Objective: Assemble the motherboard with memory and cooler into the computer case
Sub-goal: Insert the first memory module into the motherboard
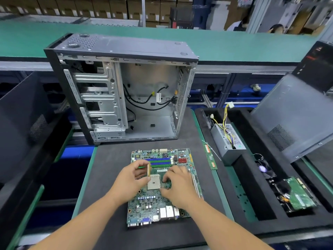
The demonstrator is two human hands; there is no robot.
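Motherboard (163, 186) lies flat on the desk (108, 177), lower centre. Left hand (132, 179) pinches a processor chip (148, 169) edgewise; right hand (177, 186) fingers curl at the socket (153, 181). Likely fragile pins: grip edges only.

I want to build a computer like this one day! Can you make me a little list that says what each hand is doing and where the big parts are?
left hand: holds a small square chip on edge, just above the socket
right hand: fingers rest on the board beside the socket
socket: bare, no chip in it yet
motherboard: lies flat on the black mat
computer case: stands open behind the board, nothing mounted inside but cables
memory stick: lies on the mat, right of the board
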